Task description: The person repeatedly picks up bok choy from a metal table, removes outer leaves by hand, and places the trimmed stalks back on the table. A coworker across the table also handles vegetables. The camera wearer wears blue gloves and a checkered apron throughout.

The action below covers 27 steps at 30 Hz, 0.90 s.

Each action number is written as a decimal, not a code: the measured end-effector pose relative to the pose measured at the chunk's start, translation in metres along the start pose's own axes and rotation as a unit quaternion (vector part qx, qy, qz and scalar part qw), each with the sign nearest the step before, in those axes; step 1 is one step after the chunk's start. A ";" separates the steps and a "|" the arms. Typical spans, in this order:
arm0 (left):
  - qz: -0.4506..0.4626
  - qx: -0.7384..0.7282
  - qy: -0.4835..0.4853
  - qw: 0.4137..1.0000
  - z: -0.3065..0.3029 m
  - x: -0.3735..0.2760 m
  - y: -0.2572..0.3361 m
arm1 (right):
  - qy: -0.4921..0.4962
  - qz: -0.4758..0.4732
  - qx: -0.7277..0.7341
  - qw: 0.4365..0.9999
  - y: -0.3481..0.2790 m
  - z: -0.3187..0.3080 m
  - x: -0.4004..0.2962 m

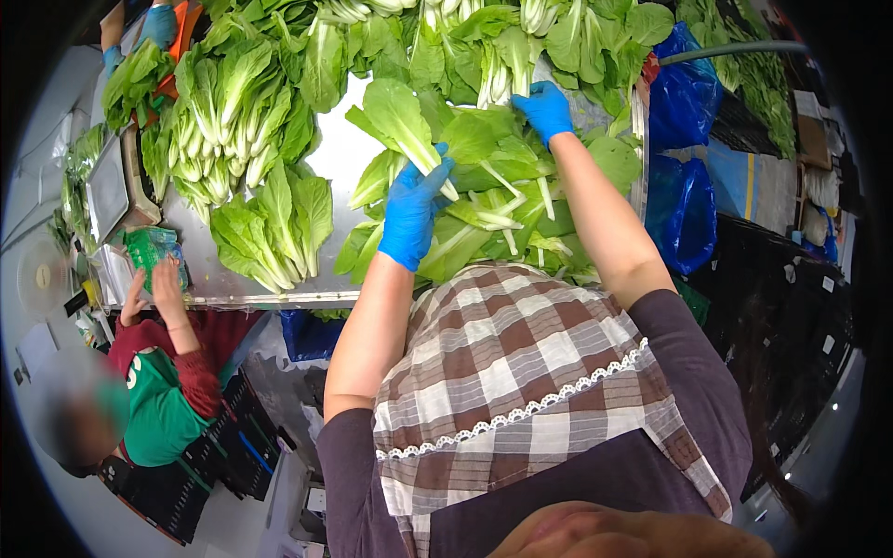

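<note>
Both my hands wear blue gloves. My left hand point(415, 216) grips the pale stalk of a leafy green point(394, 118), its broad leaf pointing away from me. Farther off to the right, my right hand point(544, 108) has its fingers closed at the white stem end of another leafy green point(518, 52), by the far pile. Between my hands and my apron lies a heap of loose leaves and torn stalks point(495, 209) on the metal table point(335, 143). A small group of greens point(275, 230) rests left of my left hand, stems towards me.
A big stack of leafy greens point(223, 118) fills the table's left side, with more along the far edge. Blue plastic bags point(680, 209) hang at the right edge. A co-worker point(164, 397) sits at left near a green packet point(150, 247); another person's gloved hand point(157, 26) shows at far left.
</note>
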<state>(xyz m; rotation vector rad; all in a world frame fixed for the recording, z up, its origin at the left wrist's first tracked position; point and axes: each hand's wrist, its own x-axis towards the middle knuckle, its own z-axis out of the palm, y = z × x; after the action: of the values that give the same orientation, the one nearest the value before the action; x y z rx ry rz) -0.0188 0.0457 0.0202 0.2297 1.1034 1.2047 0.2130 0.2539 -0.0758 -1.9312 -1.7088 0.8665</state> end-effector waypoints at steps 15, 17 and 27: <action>0.017 -0.037 -0.024 0.999 0.017 0.010 -0.013 | -0.264 0.036 0.394 0.880 -0.056 -0.037 -0.151; 0.027 -0.059 -0.053 0.996 0.019 0.008 -0.011 | -0.308 0.003 0.403 0.862 -0.068 -0.036 -0.163; 0.042 -0.162 -0.077 0.983 0.000 0.005 -0.012 | -0.272 0.043 0.456 0.846 -0.063 -0.019 -0.179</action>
<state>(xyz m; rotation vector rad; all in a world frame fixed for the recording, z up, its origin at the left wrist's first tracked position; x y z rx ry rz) -0.0114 0.0454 0.0096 0.1162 0.7559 1.3978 0.1713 0.0900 0.0114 -1.1433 -1.0673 1.9558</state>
